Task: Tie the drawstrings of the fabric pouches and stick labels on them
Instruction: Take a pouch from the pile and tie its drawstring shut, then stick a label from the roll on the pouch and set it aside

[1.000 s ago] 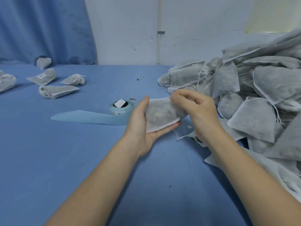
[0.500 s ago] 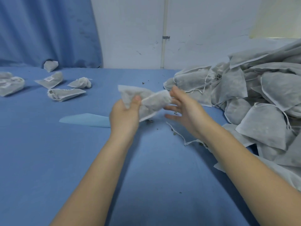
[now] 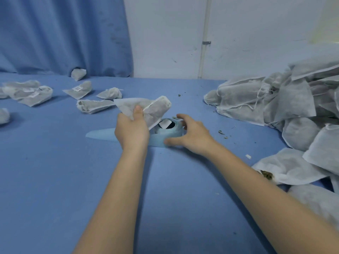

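on the blue table (image 3: pixel 55 180) i hold the pouch (image 3: pixel 146 107) up, left hand (image 3: pixel 131 132) pinching it. my right hand (image 3: pixel 190 134) has let go of it and now spreads its fingers around the label roll (image 3: pixel 169 130), so i think labeling comes next.

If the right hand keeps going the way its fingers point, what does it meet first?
The right hand would likely meet the label roll first; its spread fingers already look at or touching the roll's rim, though depth is unclear.

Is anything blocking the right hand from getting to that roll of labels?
Nothing visible does. The right hand is already at the label roll, fingers spread around it. The left hand holds the pouch just above the roll's left side.
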`<state>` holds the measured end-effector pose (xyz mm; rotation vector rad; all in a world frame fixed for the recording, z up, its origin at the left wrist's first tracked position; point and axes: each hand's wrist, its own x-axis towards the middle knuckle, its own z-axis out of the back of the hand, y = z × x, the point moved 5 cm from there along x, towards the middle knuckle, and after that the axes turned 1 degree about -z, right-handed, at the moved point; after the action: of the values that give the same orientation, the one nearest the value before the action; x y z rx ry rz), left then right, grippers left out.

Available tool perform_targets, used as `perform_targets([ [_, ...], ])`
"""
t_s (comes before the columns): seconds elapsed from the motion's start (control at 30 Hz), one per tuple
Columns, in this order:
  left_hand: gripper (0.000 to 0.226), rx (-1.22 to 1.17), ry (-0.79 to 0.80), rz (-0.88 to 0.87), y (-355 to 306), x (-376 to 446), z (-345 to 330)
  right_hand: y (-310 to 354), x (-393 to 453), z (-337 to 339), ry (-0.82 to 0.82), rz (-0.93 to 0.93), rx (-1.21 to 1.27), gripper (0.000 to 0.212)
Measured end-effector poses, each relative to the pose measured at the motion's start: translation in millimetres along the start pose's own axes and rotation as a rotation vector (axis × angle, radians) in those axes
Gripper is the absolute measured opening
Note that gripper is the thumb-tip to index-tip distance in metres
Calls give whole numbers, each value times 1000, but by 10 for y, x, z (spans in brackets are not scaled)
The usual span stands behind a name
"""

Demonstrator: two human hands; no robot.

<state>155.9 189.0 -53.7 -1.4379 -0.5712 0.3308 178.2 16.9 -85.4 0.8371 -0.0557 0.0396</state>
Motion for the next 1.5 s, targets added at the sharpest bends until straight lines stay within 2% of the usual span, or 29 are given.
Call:
perform_targets([
  [0.2,30,48,-21,-43,-13,-2,-22,148,1,-76,-159,8,-270,80],
  [0.37,34,181,20,-69,13,-23,-71,222,-42,-133,-269,-67,-289,91],
  [0.5,35,151,57,-41,62,-18,-125,252,-100,-175,-268,-82,-260,91],
  [0.6,36,30,87,38,136,58,-139,200,-161,-134,-175,-82,-155,90],
  [0.67,35,-31,92,74,162,95,-146,121,-198,-71,-62,-60,-9,75],
  [0.73,34,-86,92,85,168,115,-165,45,-220,8,11,-14,105,44],
  [0.8,33,-122,102,87,162,114,-197,-10,-212,89,-14,23,142,24],
  [0.9,33,-125,110,82,168,103,-226,-14,-186,137,-97,65,118,15],
  [1.13,32,-119,121,39,180,96,-254,14,-123,60,-208,72,217,31],
  [1.33,32,-64,106,0,206,120,-263,51,-166,80,-293,99,90,24],
  [1.4,32,-39,102,-18,208,134,-258,98,-224,81,-273,149,50,27],
  [1.5,34,4,114,-45,200,127,-269,195,-345,86,-139,264,22,23],
])
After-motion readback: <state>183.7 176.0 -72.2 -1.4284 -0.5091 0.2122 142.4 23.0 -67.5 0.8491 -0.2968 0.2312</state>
